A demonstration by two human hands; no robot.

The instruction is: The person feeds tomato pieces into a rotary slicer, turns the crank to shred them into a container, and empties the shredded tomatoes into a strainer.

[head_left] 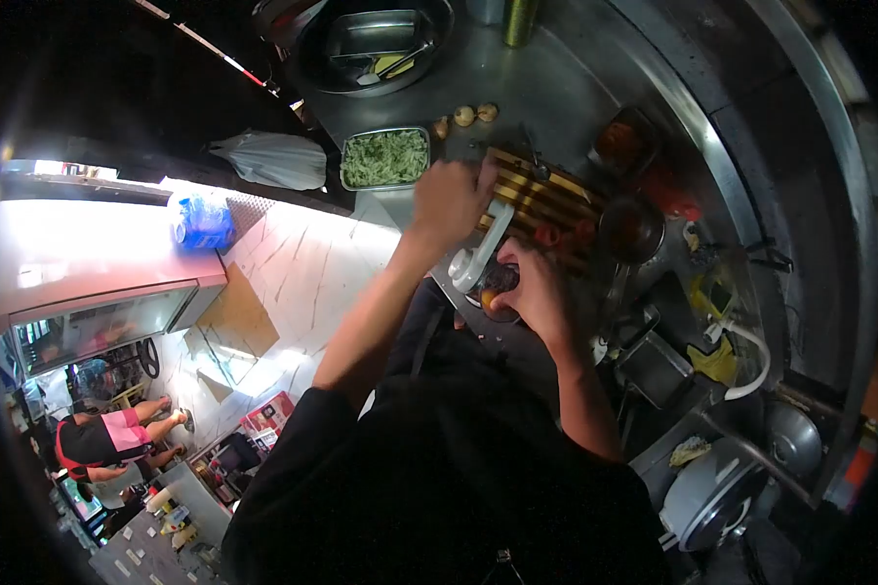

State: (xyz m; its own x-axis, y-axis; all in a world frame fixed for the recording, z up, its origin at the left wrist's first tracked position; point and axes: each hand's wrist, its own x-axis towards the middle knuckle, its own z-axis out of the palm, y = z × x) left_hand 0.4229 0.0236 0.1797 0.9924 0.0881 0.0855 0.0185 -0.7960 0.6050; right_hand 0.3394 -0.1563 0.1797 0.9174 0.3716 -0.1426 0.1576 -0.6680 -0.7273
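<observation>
Head view. The left hand (449, 200) is clenched around the upper end of a white handle (480, 249), which runs down from the hand toward a small dark cup (498, 288). The right hand (537, 288) is wrapped around that cup from the side, fingers curled on its rim; orange contents show inside it. The cup sits at the near edge of the steel counter (517, 88), just in front of a wooden slatted board (546, 200). Whether the handle's lower end touches the cup cannot be told.

Taking the slatted board as reference: a rectangular steel tray of chopped greens (385, 158) lies just beside it on the far left. Three small round bulbs (464, 117) lie beyond the tray's corner. A dark bowl of reddish sauce (631, 231) stands touching the board's right end, with a second container of red sauce (622, 144) beyond it. A large round steel basin (376, 44) holding a smaller tray sits well beyond the board. A white plastic bag (273, 159) lies left of the greens tray.

A seated person in a pink and black shirt (102, 439) is well apart, at lower left.
</observation>
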